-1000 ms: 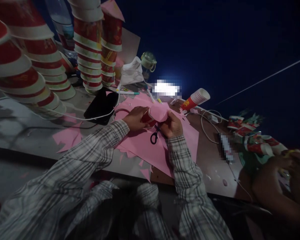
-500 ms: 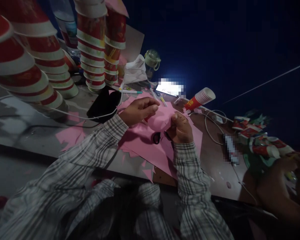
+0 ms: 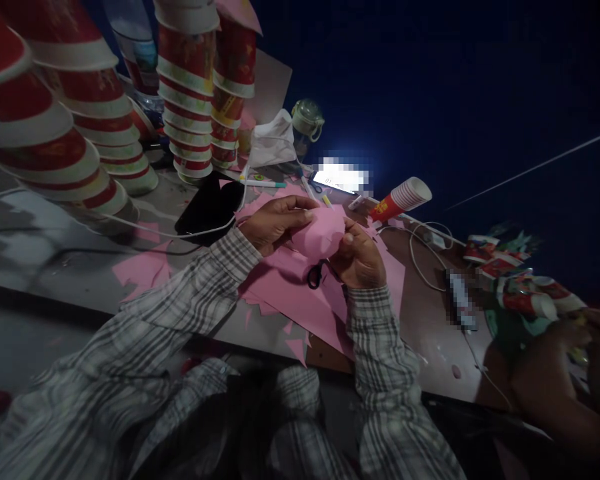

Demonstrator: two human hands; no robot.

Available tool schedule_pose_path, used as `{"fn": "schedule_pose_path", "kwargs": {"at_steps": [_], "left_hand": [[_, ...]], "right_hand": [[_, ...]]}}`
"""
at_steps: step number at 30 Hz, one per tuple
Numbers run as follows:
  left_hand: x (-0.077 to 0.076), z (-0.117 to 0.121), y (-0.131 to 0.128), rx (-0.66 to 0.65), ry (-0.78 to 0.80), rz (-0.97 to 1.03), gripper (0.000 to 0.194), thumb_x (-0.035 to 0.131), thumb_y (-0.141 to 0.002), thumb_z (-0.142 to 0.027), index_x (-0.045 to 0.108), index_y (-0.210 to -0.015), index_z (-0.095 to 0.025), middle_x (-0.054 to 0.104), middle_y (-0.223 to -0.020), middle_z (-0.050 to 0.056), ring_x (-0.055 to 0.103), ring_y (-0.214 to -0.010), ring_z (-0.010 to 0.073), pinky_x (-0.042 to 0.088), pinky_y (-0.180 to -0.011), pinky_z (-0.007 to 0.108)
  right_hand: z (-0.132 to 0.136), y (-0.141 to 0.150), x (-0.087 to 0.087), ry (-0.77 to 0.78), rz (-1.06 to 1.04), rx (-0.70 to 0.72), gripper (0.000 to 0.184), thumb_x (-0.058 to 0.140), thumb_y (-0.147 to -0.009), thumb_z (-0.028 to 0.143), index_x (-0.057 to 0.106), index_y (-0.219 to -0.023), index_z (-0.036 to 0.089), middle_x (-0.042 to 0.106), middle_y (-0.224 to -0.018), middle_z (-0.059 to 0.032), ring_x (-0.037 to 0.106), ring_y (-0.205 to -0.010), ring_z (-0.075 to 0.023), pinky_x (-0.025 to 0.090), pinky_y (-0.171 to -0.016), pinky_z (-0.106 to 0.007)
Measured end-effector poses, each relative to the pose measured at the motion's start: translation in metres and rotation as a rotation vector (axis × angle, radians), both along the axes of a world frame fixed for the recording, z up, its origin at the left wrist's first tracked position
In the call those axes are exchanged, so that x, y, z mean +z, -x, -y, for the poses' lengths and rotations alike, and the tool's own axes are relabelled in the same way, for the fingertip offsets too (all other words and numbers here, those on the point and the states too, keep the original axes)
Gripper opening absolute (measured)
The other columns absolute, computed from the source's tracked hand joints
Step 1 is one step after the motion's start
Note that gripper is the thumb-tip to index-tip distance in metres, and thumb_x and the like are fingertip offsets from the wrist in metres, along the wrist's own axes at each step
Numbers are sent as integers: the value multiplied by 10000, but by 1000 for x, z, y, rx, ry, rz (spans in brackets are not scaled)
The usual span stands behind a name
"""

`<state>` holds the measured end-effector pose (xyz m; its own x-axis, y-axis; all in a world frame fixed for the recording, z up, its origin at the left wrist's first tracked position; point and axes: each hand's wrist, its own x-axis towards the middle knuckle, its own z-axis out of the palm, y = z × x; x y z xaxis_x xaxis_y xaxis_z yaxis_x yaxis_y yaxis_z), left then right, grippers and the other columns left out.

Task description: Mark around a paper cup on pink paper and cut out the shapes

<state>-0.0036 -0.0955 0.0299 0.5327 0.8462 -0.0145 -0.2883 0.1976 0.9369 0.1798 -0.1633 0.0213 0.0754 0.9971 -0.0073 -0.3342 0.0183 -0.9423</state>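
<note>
Pink paper (image 3: 319,235) — fingers (image 3: 298,218) at edges; scissors (image 3: 311,276) near.

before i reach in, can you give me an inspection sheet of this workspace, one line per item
Surface: table, with pink sheet and scraps on it.
In work: pink piece, held up; anything behind it is hidden.
Clutter: scissors, partly hidden; tall cup stack among others at left; short cup stack, tilted; black device; marker.
Hands: left hand and right hand each hold the pink piece at its edge.
Cables: white cable by the black device; white cord curving at right.
Surroundings: another person's hand, blurred, at right; lit screen; darkness beyond.
</note>
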Motion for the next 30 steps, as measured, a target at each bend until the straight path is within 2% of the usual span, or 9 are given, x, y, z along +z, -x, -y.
{"fn": "schedule_pose_path", "kwargs": {"at_steps": [3, 7, 13, 17, 22, 30], "left_hand": [[1, -2, 1, 35, 46, -30, 149, 672, -941, -330, 673, -1001, -195, 548, -702, -5, 538, -614, 118, 505, -592, 271], [-2, -6, 2, 105, -107, -49, 146, 665, -944, -317, 657, -1010, -186, 591, -766, 7, 555, -668, 119, 531, -670, 288], [-25, -19, -4, 187, -293, -36, 350, 691, -875, -250, 629, -1213, -181, 682, -1026, 48, 636, -916, 141, 534, -876, 299], [-34, -24, -4, 238, -391, -206, 454, 726, -804, -244, 643, -1244, -169, 692, -1102, 66, 628, -963, 153, 518, -920, 313], [-29, -18, -2, 231, -461, -410, 444, 729, -784, -297, 674, -1207, -172, 706, -1092, 58, 616, -997, 170, 497, -958, 328], [-26, -12, -6, 298, -468, -429, 302, 694, -795, -271, 679, -1080, -175, 648, -906, 1, 573, -889, 146, 482, -905, 301]], "right_hand": [[-4, -3, -3, -38, -13, -27, 487, 962, -614, 426, 720, -1006, 267, 747, -932, 10, 697, -796, -150, 631, -724, -305], [-14, -8, -3, -31, -24, -58, 425, 951, -625, 379, 720, -961, 259, 743, -900, 31, 668, -714, -112, 613, -634, -251], [-40, -17, 6, 124, -21, -107, 295, 896, -680, 255, 666, -863, 229, 604, -655, 97, 481, -492, -21, 439, -450, -130], [-51, -18, 8, 214, 34, -151, 287, 873, -694, 225, 602, -786, 211, 531, -578, 111, 429, -434, -10, 359, -408, -122], [-52, -18, 4, 255, 69, -220, 289, 840, -682, 208, 561, -754, 207, 506, -548, 111, 410, -409, -15, 315, -392, -133], [-41, -16, -9, 253, 60, -149, 356, 910, -615, 276, 609, -794, 209, 552, -568, 94, 422, -440, -37, 324, -393, -164]]}}
